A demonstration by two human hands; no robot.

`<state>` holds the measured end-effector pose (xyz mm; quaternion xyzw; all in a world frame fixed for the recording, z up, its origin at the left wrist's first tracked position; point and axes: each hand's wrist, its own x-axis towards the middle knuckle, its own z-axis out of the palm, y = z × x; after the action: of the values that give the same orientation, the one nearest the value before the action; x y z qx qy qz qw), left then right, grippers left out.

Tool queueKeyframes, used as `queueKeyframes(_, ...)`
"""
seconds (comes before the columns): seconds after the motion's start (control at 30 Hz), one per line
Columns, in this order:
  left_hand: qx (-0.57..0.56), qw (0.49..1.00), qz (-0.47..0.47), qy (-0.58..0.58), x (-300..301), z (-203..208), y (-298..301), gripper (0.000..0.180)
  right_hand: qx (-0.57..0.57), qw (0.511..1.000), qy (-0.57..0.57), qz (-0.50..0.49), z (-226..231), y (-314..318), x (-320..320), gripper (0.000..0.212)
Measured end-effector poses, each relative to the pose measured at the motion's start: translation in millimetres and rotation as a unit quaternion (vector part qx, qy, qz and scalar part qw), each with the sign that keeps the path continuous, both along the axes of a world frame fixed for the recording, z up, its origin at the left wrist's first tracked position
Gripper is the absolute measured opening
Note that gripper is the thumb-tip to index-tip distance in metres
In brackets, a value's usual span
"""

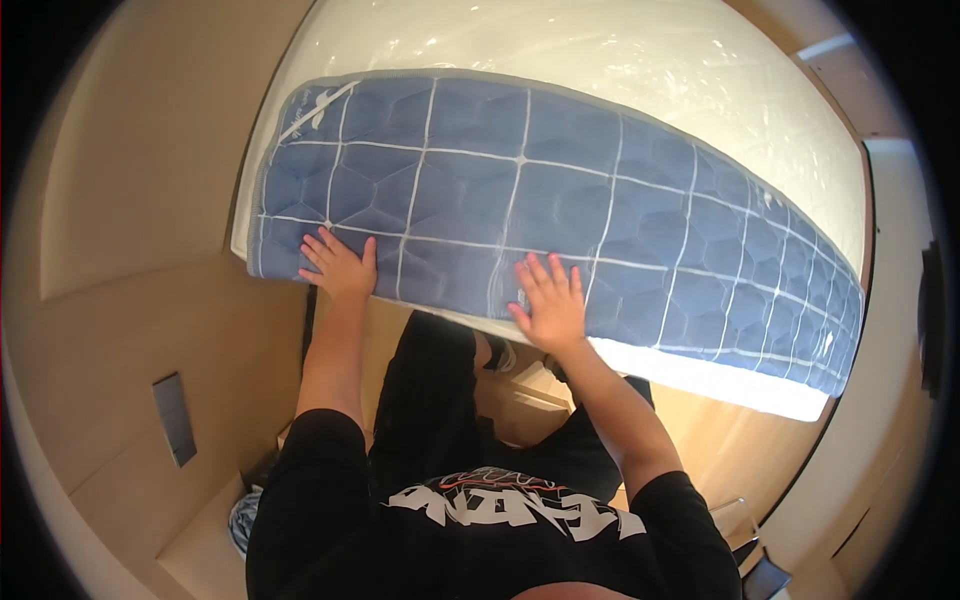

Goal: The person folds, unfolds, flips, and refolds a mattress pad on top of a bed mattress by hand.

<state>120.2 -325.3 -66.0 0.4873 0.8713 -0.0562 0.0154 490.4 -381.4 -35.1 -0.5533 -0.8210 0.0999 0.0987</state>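
A blue quilted pad (465,200) with a white grid pattern and a grey edge binding lies folded across the near part of a mattress (620,45) under shiny clear plastic. Flat on the pad's near left part rests my left hand (342,268), its fingers spread. My right hand (553,305) presses on the near edge around the middle, fingers apart and pointing away from me. Neither hand grips anything. Below the pad's near right edge, a strip of the white mattress side (710,378) shows brightly lit.
A beige padded panel (150,140) rises along the left, with a grey rectangular plate (175,418) lower down. On the lower left, a bluish crumpled cloth (243,518) is partly hidden by my sleeve. A pale wall (900,230) runs along the right.
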Motion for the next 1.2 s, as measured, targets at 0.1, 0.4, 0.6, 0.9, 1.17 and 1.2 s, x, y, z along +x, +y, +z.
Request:
queueKeyframes(0.1, 0.043, 0.995, 0.002, -0.089, -2, 21, -2, 0.101, -0.055, 0.988, -0.011, -0.145, -2, -33, 39, 0.069)
queueKeyframes(0.4, 0.056, 0.993, -0.046, -0.094, -46, 82, -131, 0.080, -0.161, 0.845, -0.003, -0.510, 84, -103, 270, 0.074)
queueKeyframes(0.6, -0.045, 0.992, -0.042, -0.109, -82, 75, -266, 0.076, -0.218, 0.846, 0.165, -0.457, 93, -136, 300, 0.069)
queueKeyframes(0.9, -0.143, 0.988, 0.037, -0.049, -106, 97, -394, 0.077, -0.258, 0.838, 0.288, -0.386, 71, -175, 248, 0.052)
queueKeyframes(1.17, 0.115, 0.991, 0.054, -0.046, -101, 197, -275, 0.069, -0.241, 0.841, 0.224, -0.431, 51, -200, 265, 0.046)
queueKeyframes(1.2, 0.173, 0.984, 0.001, -0.048, -95, 214, -250, 0.067, -0.224, 0.839, 0.223, -0.442, 51, -198, 264, 0.044)
